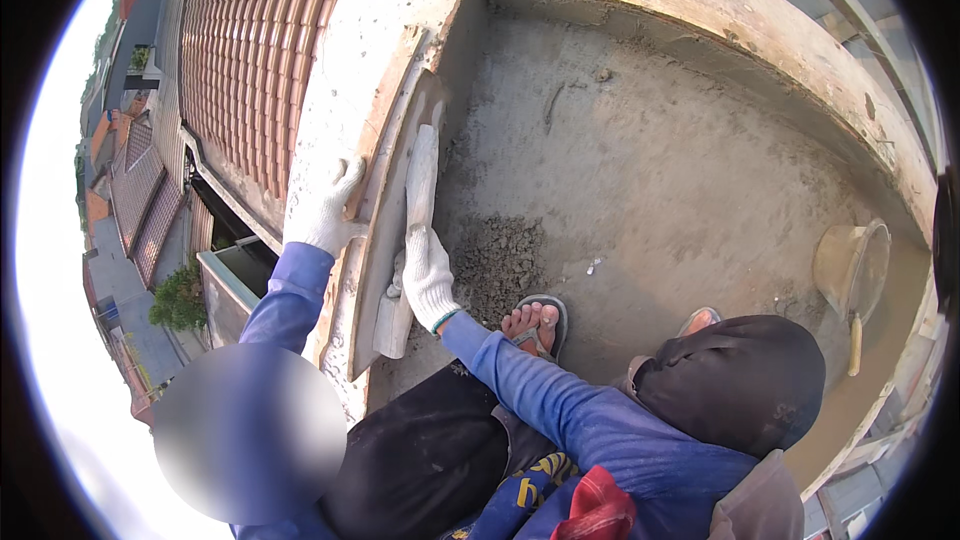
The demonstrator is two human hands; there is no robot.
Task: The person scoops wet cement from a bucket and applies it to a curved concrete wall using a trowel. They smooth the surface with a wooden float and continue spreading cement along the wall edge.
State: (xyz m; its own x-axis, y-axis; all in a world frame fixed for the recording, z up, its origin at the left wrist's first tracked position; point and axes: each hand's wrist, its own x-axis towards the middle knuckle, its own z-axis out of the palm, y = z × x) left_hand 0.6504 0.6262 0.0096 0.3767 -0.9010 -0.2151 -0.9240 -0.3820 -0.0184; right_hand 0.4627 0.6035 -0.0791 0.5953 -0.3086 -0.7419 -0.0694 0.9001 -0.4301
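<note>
left white-gloved hand (pixel 325 208) half-curled at narrow tan wooden strip (pixel 386 100), hold unclear, right white-gloved hand (pixel 428 275) wrapped round long-handled grey wooden float (pixel 422 175), crumbly grey mortar (pixel 500 255) beside

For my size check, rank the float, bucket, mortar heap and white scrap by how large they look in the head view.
1. Float
2. Mortar heap and bucket: too alike to rank
3. White scrap

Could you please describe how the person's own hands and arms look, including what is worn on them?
The left hand and the right hand both wear white knitted gloves. The right one's cuff has a thin teal edge. Both arms have long blue sleeves, more purplish near the wrists.
</note>
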